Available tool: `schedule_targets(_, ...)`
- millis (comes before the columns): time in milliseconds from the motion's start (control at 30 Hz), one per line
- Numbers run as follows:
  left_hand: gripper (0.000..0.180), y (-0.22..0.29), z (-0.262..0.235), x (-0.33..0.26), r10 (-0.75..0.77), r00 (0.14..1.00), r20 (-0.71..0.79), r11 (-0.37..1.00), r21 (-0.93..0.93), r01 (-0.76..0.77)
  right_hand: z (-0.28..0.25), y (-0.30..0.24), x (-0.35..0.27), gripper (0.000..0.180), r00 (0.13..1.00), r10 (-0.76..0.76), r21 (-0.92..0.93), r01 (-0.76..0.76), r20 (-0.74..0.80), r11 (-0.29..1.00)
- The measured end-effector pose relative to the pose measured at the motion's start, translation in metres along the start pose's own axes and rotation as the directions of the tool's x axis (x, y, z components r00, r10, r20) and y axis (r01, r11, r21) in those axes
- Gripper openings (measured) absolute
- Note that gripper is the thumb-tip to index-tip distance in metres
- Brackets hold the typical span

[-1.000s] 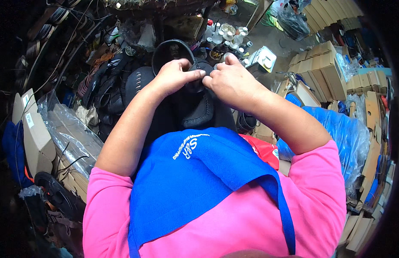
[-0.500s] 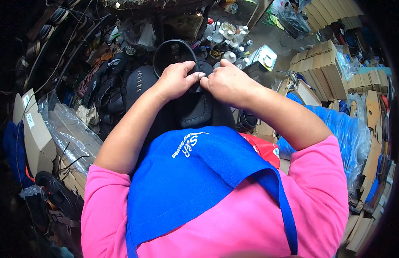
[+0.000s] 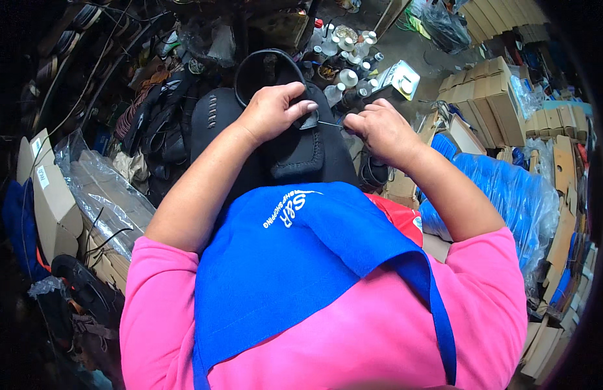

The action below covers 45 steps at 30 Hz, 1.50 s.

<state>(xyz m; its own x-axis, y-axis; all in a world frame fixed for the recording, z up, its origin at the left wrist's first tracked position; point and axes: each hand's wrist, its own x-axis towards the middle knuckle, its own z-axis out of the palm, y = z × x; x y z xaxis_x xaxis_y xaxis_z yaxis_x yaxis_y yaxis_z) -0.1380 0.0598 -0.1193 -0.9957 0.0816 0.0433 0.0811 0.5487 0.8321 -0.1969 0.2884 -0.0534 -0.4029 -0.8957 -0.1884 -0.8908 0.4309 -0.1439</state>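
Cardboard, plastic and footwear crowd the floor [image 3: 425, 55] on every side; cardboard boxes [image 3: 487, 104] are stacked in the upper right of the frame, with a blue bundle [image 3: 487, 188] in clear wrapping below them; bottles [image 3: 347, 78] with pale caps stand close together at the upper middle, a white box-like container [image 3: 400, 81] just to their right; a dark plastic bag [image 3: 448, 29] lies near the top edge; a long pale carton [image 3: 51, 201] leans at the left, and dark shoes [image 3: 162, 133] are heaped in the upper left.

At the upper middle, just above the blue apron [image 3: 269, 279], sits a black stitched shoe-like piece [image 3: 296, 159]; its round opening gapes toward the top of the frame, and a seam runs around its lower part; the left hand [image 3: 273, 114] is on it, thumb and fingers closed in a narrow grip near the opening's lower right edge; the right hand [image 3: 384, 133] is to the right, clear of the piece, its fingers curled tight on a thin strand [image 3: 331, 124] that runs straight across to the left thumb; whether this is thread or a slim tool, I cannot tell.
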Motion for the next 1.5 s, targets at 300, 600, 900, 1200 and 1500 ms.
schedule_targets(300, 0.048, -0.014, -0.043, 0.006, 0.071, 0.812, 0.579, 0.754, -0.564, 0.336, -0.045, -0.035, 0.019, 0.031, 0.990, 0.041, -0.112, -0.026, 0.132, 0.993)
schedule_targets(600, 0.027, -0.009, -0.027, 0.007, -0.091, 0.915, 0.393, 0.914, -0.332, 0.233, -0.019, -0.039, 0.043, 0.010, 0.989, -0.118, -0.257, 0.138, 0.089, 0.957)
schedule_targets(900, 0.024, -0.004, -0.018, 0.001, -0.157, 0.924, 0.348, 0.895, -0.346, 0.282, -0.009, -0.039, 0.051, 0.009, 0.981, -0.101, -0.221, 0.137, 0.168, 0.966)
schedule_targets(1200, 0.025, -0.032, -0.016, -0.003, -0.085, 0.927, 0.365, 0.864, -0.436, 0.251, 0.014, 0.039, -0.031, 0.011, 0.990, 0.052, -0.189, -0.027, 0.128, 0.982)
schedule_targets(1500, 0.055, 0.014, -0.040, 0.009, -0.256, 0.893, 0.370, 0.922, -0.185, 0.341, -0.056, 0.048, -0.064, 0.015, 0.855, 0.518, 0.845, -0.272, -0.007, 0.460)
